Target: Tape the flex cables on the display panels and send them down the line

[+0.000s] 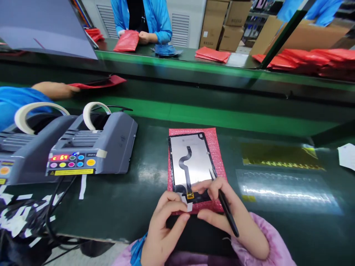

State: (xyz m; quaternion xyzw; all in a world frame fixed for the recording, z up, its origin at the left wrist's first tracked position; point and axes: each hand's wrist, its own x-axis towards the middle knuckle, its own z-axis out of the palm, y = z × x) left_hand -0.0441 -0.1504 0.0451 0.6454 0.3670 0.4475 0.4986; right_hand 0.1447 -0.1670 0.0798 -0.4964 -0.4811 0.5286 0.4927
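Note:
A tablet screen panel (197, 159) lies back side up on a red bubble-wrap bag (221, 162) in front of me. A dark flex cable (187, 173) winds down its silver back to a yellow tape square (190, 195) near the lower edge. My left hand (166, 221) is closed, thumb and forefinger pinching a small white piece of tape (189, 207) at that edge. In my right hand (229, 199) black tweezers (228, 214) rest between the fingers, tips pointing up over the panel. The right forefinger reaches beside the yellow square; its thumb is apart.
Two grey tape dispensers (91, 147) stand at left, with white tape scraps (16, 218) below. Clear film (288, 190) and a yellow tape sheet (280, 155) lie right. A co-worker's hand (57, 90) holds a red bag at left; another person (142, 22) handles one across the bench.

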